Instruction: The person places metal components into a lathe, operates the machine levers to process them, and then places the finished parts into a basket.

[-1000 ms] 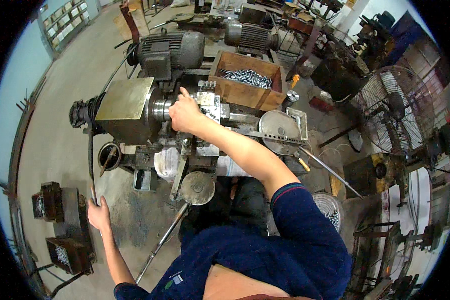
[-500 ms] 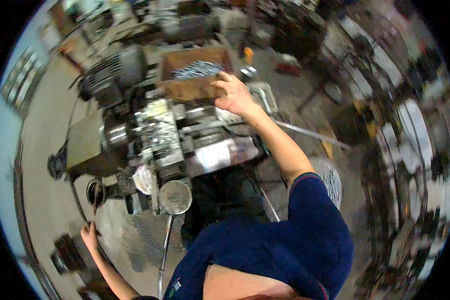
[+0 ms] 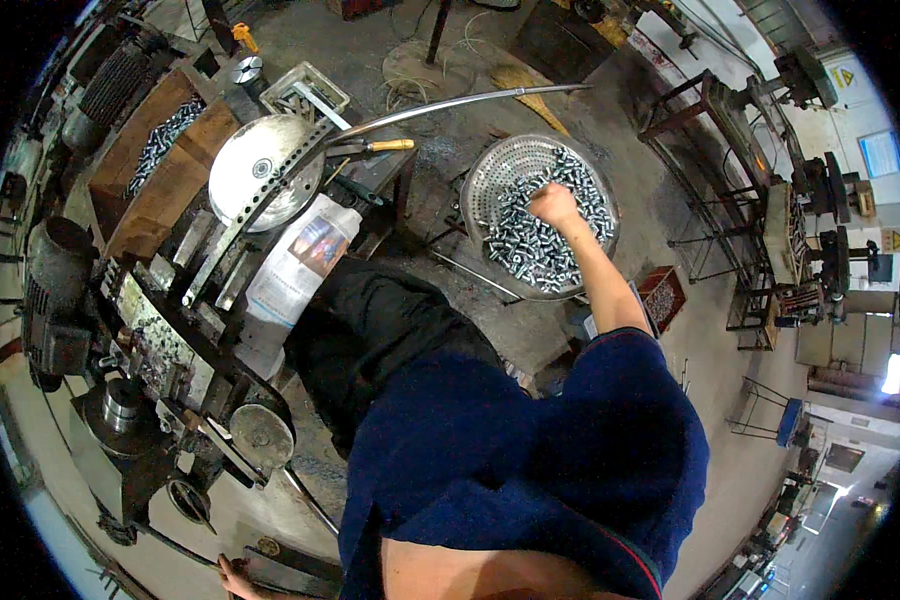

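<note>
My right hand is over a round perforated metal basin at the right. Its fingers are curled together, touching a heap of short shiny metal cylinders; whether one is pinched in them is hidden. At the lower left, my left hand is beside a dark curved bar of the machine. Only part of that hand shows, and its grip cannot be made out. The machine bed, coated with metal chips, lies on my left.
A wooden box of metal pieces stands at the far left, beside a large round metal disc. A printed white sack lies on the machine's near side. A long curved bar crosses ahead. A red bin sits behind the basin.
The view has turned right. My right hand has moved from near the wooden box to the basin, its spread fingers now curled. My left hand appears lower in the picture.
</note>
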{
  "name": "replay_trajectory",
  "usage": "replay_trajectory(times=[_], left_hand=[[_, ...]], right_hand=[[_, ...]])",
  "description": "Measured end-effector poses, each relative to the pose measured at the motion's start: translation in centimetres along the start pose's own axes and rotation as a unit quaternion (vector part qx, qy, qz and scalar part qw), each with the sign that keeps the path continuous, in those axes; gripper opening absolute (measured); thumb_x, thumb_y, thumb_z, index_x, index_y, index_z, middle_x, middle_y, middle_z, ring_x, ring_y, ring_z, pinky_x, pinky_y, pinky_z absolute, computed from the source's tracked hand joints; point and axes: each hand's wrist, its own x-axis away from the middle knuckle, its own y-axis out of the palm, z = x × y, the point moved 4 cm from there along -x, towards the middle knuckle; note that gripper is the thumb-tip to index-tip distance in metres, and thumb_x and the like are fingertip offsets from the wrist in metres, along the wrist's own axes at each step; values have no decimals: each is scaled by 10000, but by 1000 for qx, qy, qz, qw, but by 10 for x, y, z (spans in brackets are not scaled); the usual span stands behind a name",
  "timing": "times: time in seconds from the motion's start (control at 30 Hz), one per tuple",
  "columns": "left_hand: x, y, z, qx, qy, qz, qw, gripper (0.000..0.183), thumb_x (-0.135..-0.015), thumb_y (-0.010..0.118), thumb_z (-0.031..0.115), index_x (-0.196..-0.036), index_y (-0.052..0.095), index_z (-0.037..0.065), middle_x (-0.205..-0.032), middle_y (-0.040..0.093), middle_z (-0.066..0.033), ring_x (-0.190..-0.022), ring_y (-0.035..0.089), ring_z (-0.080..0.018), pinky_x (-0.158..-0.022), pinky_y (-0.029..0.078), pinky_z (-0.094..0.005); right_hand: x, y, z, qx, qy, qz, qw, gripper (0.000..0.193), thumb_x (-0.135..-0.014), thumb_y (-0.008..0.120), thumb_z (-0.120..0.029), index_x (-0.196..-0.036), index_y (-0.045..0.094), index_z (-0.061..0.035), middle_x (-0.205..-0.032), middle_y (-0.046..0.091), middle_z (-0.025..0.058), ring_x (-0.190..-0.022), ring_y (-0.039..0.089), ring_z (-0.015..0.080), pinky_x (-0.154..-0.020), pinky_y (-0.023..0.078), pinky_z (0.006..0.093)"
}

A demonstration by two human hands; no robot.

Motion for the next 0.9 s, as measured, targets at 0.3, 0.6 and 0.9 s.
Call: replay_trajectory(times=[0.3, 0.6, 0.9], left_hand=[[81, 43, 72, -178, 8, 82, 981, 414, -797, 644, 388, -659, 535, 14, -512, 519, -61, -421, 433, -117, -431, 357, -265], [68, 30, 44, -75, 8, 44, 996, 428, -818, 627, 395, -709, 544, -10, -509, 479, -48, -429, 424, -110, -435, 359, -258], [76, 37, 52, -29, 49, 47, 997, 362, -796, 667, 325, -754, 504, 4, -507, 447, -34, -431, 393, -109, -441, 363, -280]], right_hand=[[-27, 30, -76, 99, -25, -191, 976, 276, -612, 589, -233, -812, 665, -59, -926, 633, 172, -896, 606, 306, -806, 487, 360], [-25, 47, -91, 198, -66, -209, 956, 332, -737, 497, -247, -913, 651, -11, -994, 621, 188, -984, 572, 298, -888, 426, 372], [-19, 35, -109, 291, -15, -294, 910, 435, -801, 555, -357, -1147, 592, -95, -1212, 544, 120, -1162, 464, 298, -919, 393, 415]])
